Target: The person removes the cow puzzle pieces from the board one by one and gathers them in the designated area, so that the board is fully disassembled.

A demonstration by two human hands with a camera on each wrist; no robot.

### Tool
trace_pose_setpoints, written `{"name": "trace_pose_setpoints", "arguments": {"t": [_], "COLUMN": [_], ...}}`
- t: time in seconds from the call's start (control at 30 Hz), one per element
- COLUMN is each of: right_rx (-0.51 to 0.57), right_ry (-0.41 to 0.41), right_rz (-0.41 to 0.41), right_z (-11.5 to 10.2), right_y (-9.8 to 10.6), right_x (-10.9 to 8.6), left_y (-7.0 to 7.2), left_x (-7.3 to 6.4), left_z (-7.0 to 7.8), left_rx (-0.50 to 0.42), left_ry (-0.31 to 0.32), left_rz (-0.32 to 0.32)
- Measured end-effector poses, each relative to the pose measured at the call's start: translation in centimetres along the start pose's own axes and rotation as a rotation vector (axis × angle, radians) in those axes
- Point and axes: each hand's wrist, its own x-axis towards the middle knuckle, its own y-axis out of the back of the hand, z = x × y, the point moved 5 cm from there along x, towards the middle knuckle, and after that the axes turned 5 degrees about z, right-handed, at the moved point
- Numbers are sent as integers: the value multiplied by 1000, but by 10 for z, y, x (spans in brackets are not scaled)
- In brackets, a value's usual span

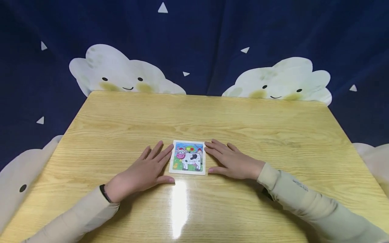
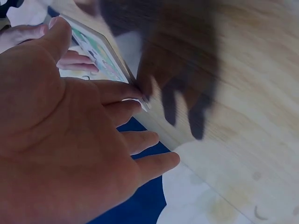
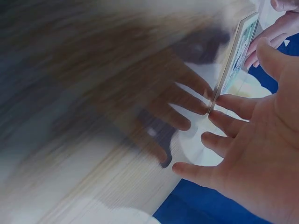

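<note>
Cloud-printed cloth (image 1: 194, 37) backs the table (image 1: 200, 118), left fingers (image 1: 156, 149) and right fingers (image 1: 216, 147) (both spread) flanking a cow picture (image 1: 189, 158).

Behind the wood-grained surface (image 1: 194, 116) spreads a dark blue backdrop (image 1: 200, 40) with white triangles (image 1: 163, 8) and smiling clouds (image 1: 118, 69); bright glare (image 1: 179, 209) streaks the surface's near part.

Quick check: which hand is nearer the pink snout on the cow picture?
Left. The left hand is at the left edge of the cow picture, near the pink snout; the right hand is at the opposite edge, farther away.
</note>
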Motion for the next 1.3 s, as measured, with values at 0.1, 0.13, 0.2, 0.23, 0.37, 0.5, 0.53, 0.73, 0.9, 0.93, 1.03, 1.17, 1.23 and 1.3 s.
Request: {"name": "trace_pose_setpoints", "arguments": {"t": [0.1,0.13,0.2,0.23,0.37,0.5,0.53,0.73,0.9,0.93,1.03,1.17,1.23,1.3], "right_rx": [-4,-2,-3,-4,2,7,9,9,4,3,2,2,0,-6], "right_ry": [-13,-20,-23,-25,-30,-38,-40,-40,-35,-34,-36,-37,-36,-31], "right_rz": [10,13,22,27,32,34,36,47,51,50,44,40,40,41], "right_z": [7,9,13,15,23,29,30,38,42,43,43,44,44,45], "right_y": [3,4,6,7,8,8,8,9,11,11,11,12,13,13], "right_x": [-6,-8,-12,-14,-21,-27,-29,-37,-44,-45,-47,-47,-47,-48], "left_y": [-2,-2,-2,-3,-6,-8,-8,-11,-13,-14,-14,-14,-14,-14], "left_x": [8,11,15,17,23,26,27,33,36,37,38,37,37,36], "left_z": [4,6,10,12,17,23,25,33,38,38,39,39,37,36], "left_rx": [-4,-12,-20,-22,-20,-14,-12,0,4,3,-1,-4,-5,-13], "left_ry": [-8,-14,-26,-30,-36,-51,-58,-80,-89,-90,-90,-87,-86,-85], "left_rz": [-16,-17,-22,-26,-44,-47,-47,-55,-61,-63,-69,-67,-64,-63]}}
